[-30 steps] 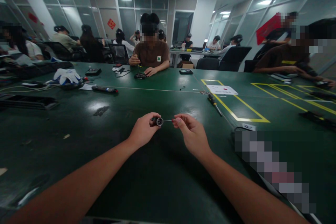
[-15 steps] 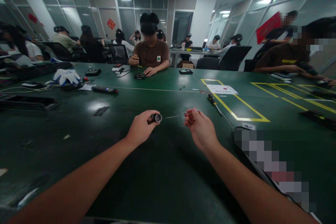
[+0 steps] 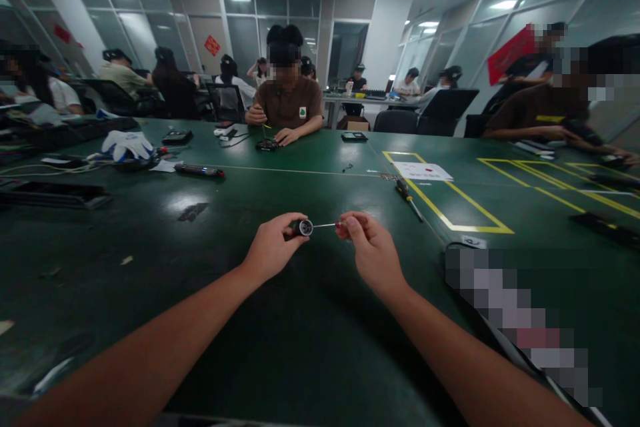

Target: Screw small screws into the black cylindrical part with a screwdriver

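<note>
Left grip (image 3: pixel 274 244) grasps dark cylinder (image 3: pixel 304 227) above bench (image 3: pixel 295 353); right grip (image 3: pixel 371 247) pinches slim tool (image 3: pixel 325 225), tip at cylinder's open end, contact unclear. Apparently tool work there; next move calls for steady alignment.

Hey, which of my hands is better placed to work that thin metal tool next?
Probably the right hand: it pinches the thin metal tool by its red end, shaft pointing toward the dark cylinder. The left hand is occupied, gripping that cylinder.

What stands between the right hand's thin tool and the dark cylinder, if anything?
Nothing visible: the thin tool runs from the right hand towards the open end of the dark cylinder in the left hand. Contact is unclear.
</note>
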The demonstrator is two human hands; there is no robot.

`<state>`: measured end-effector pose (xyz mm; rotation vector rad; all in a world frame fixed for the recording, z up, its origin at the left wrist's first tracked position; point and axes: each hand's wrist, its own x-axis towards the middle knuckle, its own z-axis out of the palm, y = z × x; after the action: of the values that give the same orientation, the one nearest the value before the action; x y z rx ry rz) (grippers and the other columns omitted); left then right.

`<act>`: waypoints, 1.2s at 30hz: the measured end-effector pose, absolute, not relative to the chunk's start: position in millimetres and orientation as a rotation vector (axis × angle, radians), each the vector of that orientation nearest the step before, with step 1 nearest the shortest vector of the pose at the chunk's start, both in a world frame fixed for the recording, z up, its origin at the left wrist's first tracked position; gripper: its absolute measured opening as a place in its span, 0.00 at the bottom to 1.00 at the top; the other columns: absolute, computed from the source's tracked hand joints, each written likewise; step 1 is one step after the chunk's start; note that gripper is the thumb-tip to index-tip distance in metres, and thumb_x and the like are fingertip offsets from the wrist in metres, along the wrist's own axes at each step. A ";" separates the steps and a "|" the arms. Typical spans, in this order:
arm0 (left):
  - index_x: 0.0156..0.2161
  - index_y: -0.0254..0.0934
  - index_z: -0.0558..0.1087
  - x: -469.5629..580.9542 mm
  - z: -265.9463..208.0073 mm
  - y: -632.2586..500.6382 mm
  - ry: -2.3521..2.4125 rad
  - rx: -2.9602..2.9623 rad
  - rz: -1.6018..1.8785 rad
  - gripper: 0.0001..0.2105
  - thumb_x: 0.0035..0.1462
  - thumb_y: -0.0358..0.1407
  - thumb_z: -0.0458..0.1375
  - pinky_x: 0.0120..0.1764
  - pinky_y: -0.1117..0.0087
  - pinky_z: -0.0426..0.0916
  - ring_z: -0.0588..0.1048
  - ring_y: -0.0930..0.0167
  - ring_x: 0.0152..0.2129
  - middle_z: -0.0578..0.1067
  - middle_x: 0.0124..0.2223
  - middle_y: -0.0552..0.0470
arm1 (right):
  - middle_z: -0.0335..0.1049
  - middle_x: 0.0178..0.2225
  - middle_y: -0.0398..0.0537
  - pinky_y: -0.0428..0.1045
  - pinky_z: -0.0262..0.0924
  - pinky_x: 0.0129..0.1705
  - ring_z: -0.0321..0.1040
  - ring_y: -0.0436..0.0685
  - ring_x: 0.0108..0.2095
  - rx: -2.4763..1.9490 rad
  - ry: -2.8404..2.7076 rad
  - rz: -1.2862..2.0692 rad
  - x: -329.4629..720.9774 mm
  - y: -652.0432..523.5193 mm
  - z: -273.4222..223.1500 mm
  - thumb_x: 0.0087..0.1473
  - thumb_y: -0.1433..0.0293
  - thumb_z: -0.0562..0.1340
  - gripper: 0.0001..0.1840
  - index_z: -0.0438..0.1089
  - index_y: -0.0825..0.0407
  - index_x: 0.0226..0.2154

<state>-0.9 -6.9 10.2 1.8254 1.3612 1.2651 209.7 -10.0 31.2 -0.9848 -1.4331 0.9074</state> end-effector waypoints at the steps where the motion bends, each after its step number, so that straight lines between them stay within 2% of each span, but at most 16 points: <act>1: 0.50 0.42 0.77 -1.4 9.8 -6.7 1.364 1.824 1.261 0.18 0.52 0.28 0.67 0.46 0.65 0.75 0.81 0.67 0.38 0.82 0.46 0.52 | 0.74 0.31 0.46 0.52 0.66 0.38 0.71 0.55 0.32 -0.985 -1.467 0.889 209.9 -11.1 31.8 0.63 0.56 0.60 0.15 0.72 0.50 0.41; 5: 0.50 0.42 0.77 -3.1 8.4 -5.6 1.368 1.832 1.246 0.18 0.53 0.28 0.66 0.47 0.64 0.75 0.81 0.66 0.39 0.82 0.45 0.51 | 0.68 0.28 0.41 0.49 0.61 0.32 0.66 0.53 0.28 -0.952 -1.576 0.879 210.4 -15.3 33.0 0.63 0.58 0.61 0.13 0.71 0.48 0.43; 9: 0.49 0.42 0.77 -3.4 7.1 -4.7 1.390 1.857 1.212 0.17 0.53 0.29 0.66 0.46 0.64 0.74 0.81 0.66 0.39 0.82 0.45 0.51 | 0.68 0.28 0.42 0.49 0.59 0.32 0.65 0.53 0.28 -0.935 -1.632 0.869 210.1 -18.7 35.1 0.65 0.55 0.58 0.16 0.74 0.48 0.38; 11: 0.49 0.42 0.77 -3.4 6.7 -4.2 1.413 1.877 1.186 0.17 0.53 0.29 0.66 0.46 0.64 0.74 0.81 0.66 0.39 0.82 0.45 0.51 | 0.70 0.29 0.43 0.50 0.60 0.33 0.66 0.54 0.29 -0.966 -1.626 0.833 210.0 -18.7 36.0 0.66 0.56 0.56 0.18 0.75 0.48 0.37; 15: 0.50 0.43 0.77 -4.3 5.9 -3.1 1.413 1.887 1.176 0.18 0.53 0.29 0.66 0.47 0.64 0.74 0.81 0.67 0.39 0.81 0.45 0.52 | 0.75 0.32 0.45 0.51 0.64 0.37 0.70 0.55 0.31 -0.992 -1.489 0.874 209.1 -16.5 35.4 0.63 0.59 0.60 0.12 0.72 0.49 0.40; 21: 0.50 0.43 0.78 -6.2 6.4 -3.7 1.414 1.944 1.200 0.19 0.53 0.27 0.66 0.46 0.64 0.75 0.81 0.67 0.39 0.82 0.45 0.52 | 0.76 0.33 0.48 0.54 0.67 0.41 0.73 0.57 0.34 -0.992 -1.423 0.907 206.7 -12.7 32.5 0.61 0.56 0.62 0.16 0.75 0.50 0.40; 23: 0.50 0.43 0.78 -5.6 8.8 -5.1 1.373 2.013 1.225 0.19 0.53 0.26 0.66 0.47 0.64 0.74 0.81 0.68 0.40 0.82 0.47 0.52 | 0.75 0.32 0.47 0.54 0.68 0.41 0.72 0.56 0.33 -0.973 -1.275 1.009 209.4 -6.7 32.0 0.59 0.54 0.63 0.17 0.74 0.50 0.38; 26: 0.50 0.42 0.78 -4.2 13.1 -6.7 1.348 2.040 1.241 0.18 0.54 0.26 0.65 0.49 0.65 0.74 0.80 0.68 0.42 0.82 0.48 0.52 | 0.68 0.24 0.41 0.53 0.69 0.35 0.66 0.53 0.25 -0.909 -0.974 1.232 216.4 5.3 31.4 0.55 0.51 0.66 0.18 0.71 0.50 0.30; 30: 0.50 0.41 0.78 -4.2 15.7 -6.6 1.391 2.004 1.195 0.18 0.54 0.26 0.65 0.49 0.63 0.74 0.81 0.68 0.41 0.82 0.47 0.51 | 0.71 0.29 0.43 0.52 0.69 0.36 0.69 0.53 0.28 -0.917 -1.015 1.103 219.4 11.0 29.1 0.56 0.53 0.65 0.16 0.71 0.49 0.34; 36: 0.52 0.43 0.77 -5.3 13.6 -6.7 1.402 1.980 1.165 0.19 0.54 0.29 0.65 0.48 0.61 0.74 0.81 0.66 0.39 0.82 0.45 0.51 | 0.75 0.33 0.47 0.54 0.69 0.41 0.73 0.56 0.33 -0.992 -1.310 0.915 211.2 -0.6 27.8 0.62 0.52 0.60 0.18 0.71 0.50 0.39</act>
<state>-5.3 -6.7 13.6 1.9804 1.4017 1.1653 211.2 -0.6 27.8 -0.9918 -1.3105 0.9153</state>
